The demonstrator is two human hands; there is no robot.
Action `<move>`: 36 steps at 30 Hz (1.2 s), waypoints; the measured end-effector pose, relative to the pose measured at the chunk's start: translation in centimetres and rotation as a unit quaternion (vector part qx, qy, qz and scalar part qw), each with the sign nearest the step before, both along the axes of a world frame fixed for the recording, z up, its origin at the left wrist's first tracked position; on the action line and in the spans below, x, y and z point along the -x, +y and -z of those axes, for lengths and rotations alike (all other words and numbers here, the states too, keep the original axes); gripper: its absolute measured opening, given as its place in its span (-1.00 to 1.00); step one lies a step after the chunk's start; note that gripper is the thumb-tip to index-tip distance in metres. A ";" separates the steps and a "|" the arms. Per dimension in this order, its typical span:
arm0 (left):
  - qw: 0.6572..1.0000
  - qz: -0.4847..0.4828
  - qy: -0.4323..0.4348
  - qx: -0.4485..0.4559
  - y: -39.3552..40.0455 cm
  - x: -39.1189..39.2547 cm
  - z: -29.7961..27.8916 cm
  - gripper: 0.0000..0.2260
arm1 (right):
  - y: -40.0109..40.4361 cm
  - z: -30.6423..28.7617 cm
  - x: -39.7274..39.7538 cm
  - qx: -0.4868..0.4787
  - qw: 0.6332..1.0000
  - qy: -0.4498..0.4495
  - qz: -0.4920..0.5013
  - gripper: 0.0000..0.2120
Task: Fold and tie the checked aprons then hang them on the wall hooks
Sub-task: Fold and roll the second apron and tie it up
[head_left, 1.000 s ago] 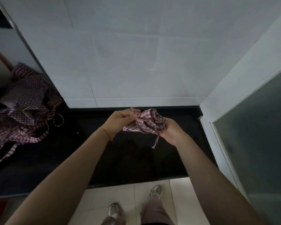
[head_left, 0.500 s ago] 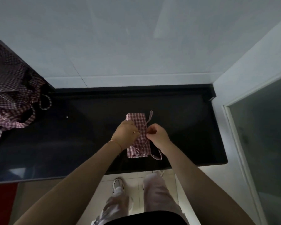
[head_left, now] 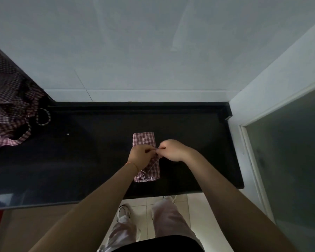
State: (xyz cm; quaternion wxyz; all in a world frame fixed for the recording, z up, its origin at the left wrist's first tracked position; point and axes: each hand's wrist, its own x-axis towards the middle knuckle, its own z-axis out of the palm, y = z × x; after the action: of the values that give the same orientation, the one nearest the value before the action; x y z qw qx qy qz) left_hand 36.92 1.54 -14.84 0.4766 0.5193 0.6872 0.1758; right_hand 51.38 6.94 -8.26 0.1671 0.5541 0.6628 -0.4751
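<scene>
Drawn closer over soft, light apron (head_left: 144,140) on bench (head_left: 80,160), left hand (head_left: 140,157) and right hand (head_left: 171,150) pinching thin ties mid-bundle.

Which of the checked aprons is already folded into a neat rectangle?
The folded apron on the black counter, under both hands. The other aprons lie as a crumpled pile at the counter's left end.

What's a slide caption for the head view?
Both hands pinch ties over folded checked apron on black counter.
</scene>
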 end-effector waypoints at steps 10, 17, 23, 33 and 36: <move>0.998 0.032 0.007 0.055 0.2 0.9 -0.5 -0.81 | -0.6 -2.1 4.6 -0.015 0.960 0.239 0.145 -0.77; 0.992 -0.023 -0.087 0.088 0.6 2.1 -1.7 -0.75 | -1.8 2.2 0.9 -0.096 0.993 0.019 0.072 -0.80; 0.997 -0.074 -0.007 0.029 0.2 2.5 -1.0 -0.77 | -3.2 2.4 0.3 -0.066 0.986 0.087 0.122 -0.87; 0.979 -0.125 -0.155 0.045 -0.3 3.6 -0.2 -0.92 | -4.1 5.0 4.0 -0.281 0.955 0.022 0.086 -0.86; 0.983 -0.113 -0.143 0.025 -0.6 3.6 -0.2 -0.91 | -4.2 5.8 4.2 -0.316 0.945 0.033 0.083 -0.86</move>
State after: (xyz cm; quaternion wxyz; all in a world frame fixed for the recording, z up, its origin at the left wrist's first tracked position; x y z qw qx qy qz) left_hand 33.36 0.96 -14.67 0.5595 0.3958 0.6706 0.2838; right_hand 47.16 2.71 -14.03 -0.0784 0.6154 0.7357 -0.2718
